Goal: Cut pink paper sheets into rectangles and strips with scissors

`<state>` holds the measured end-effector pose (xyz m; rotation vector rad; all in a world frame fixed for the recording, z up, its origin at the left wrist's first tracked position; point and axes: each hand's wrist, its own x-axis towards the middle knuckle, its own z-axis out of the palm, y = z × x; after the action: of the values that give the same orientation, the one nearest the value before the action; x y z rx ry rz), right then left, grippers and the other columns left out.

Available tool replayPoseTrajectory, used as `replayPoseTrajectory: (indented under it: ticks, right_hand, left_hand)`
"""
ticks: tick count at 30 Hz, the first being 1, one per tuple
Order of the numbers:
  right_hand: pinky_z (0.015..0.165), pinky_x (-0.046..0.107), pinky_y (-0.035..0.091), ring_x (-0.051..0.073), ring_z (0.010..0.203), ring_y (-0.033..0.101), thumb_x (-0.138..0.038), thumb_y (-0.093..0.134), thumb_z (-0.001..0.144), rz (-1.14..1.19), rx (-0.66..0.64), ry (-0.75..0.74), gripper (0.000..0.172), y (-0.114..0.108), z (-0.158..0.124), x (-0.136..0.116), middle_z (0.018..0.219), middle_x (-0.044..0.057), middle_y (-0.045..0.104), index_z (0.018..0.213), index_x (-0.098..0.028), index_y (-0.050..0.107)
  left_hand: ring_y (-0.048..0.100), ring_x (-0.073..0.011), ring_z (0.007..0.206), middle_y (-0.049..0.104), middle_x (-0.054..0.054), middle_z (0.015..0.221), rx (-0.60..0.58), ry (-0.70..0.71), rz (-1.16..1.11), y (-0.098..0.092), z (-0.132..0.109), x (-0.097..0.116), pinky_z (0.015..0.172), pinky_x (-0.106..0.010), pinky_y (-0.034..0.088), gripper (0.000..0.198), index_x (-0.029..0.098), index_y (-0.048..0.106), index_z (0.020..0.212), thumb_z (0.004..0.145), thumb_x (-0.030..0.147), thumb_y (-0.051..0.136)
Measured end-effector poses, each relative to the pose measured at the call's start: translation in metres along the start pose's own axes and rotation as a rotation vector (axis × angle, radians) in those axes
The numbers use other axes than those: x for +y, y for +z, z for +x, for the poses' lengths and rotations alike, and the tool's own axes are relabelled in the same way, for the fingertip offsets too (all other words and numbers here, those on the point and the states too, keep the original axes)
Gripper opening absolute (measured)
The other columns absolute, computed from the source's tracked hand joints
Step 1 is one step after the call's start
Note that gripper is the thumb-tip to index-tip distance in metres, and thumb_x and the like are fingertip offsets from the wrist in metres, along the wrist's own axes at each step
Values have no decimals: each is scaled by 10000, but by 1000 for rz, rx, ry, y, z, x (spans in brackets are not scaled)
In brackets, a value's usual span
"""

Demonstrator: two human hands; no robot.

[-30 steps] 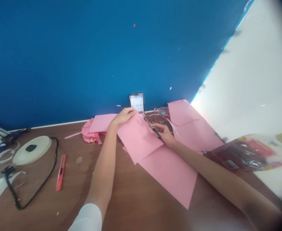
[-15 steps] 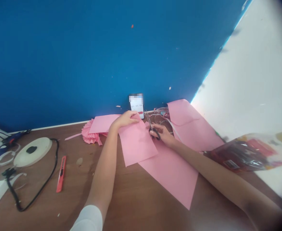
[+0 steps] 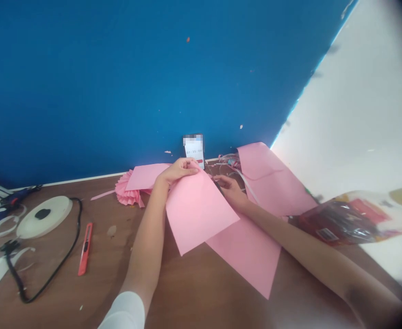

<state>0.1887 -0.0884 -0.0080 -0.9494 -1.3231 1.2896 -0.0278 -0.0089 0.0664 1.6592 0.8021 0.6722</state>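
Observation:
A sheet of pink paper (image 3: pixel 197 210) is pinched at its top edge by my left hand (image 3: pixel 180 170), its lower part raised off the table. My right hand (image 3: pixel 231 191), closed on a pair of scissors (image 3: pixel 218 186), is just right of that sheet. Only part of the dark handle shows; paper and fingers hide the blades. Another pink sheet (image 3: pixel 252 256) lies flat beneath, partly under my right forearm. Left of my left hand sit a pleated pink paper rosette (image 3: pixel 127 189) and a further pink piece (image 3: pixel 146 176).
A phone showing a timer (image 3: pixel 194 151) leans on the blue wall. Further right are a pink sheet (image 3: pixel 272 178), ribbon scraps (image 3: pixel 231 162) and a plastic packet (image 3: pixel 341 221). At left lie a red cutter (image 3: pixel 85 249), a round cream lid-like object (image 3: pixel 45 217) and a black cable (image 3: pixel 55 274).
The held sheet has swung up and toward me, its lower edge now nearer and wider. The scissor blades, visible before, are now hidden. Both hands stay almost in place.

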Motion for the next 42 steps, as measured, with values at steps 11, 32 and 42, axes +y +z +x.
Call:
replayPoseTrajectory:
  ticks: [11,32,42]
  right_hand:
    - [850,427,481,243,870,644,-450,753,629,-157,-4,-113,445,-5,0,2,854,41,717,1009,-220,717]
    - [840,427,469,179,647,583,-408,685,734,-281,-22,-118,342,-7,-2,1,612,-15,619,1013,-216,732]
    - [800,415,511,221,783,649,-446,691,719,-187,-42,-69,429,-6,-2,3,813,38,719,1073,-204,707]
  left_hand:
    - [616,-190,881,671,-87,973,-78,-99,74,-14,0,5,771,-287,459,404,130,664,977,741,458,660]
    - [608,-191,887,674,-86,988,-108,-67,272,-9,1,6,748,-276,443,392,138,677,968,786,473,587]
    - [594,-185,864,669,-69,930,-79,-21,327,-10,5,0,764,-283,432,394,126,665,921,789,484,566]
